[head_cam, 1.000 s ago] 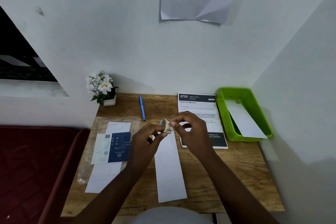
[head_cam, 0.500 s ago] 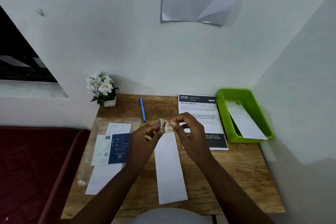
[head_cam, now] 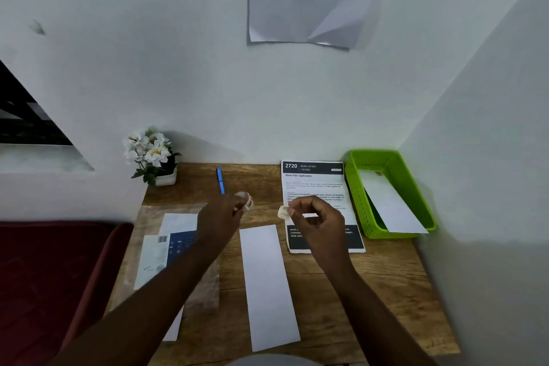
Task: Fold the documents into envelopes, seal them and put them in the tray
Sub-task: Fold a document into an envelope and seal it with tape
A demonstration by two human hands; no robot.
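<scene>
A long white envelope lies lengthwise in the middle of the wooden desk. Above its far end, my left hand grips a small roll of stickers. My right hand pinches a single round sticker between thumb and fingertip, apart from the roll. A green tray at the back right holds one white envelope leaning on its rim. A printed sheet lies beside the tray, partly under my right hand.
A clear plastic sleeve with white papers and a blue card lies at the left. A blue pen and a small flower pot stand at the back. A red chair is left of the desk. Walls close in behind and on the right.
My hands were together at the roll; now they have drawn apart. The left hand has carried the roll to the left, and the right hand holds a sticker peeled off it.
</scene>
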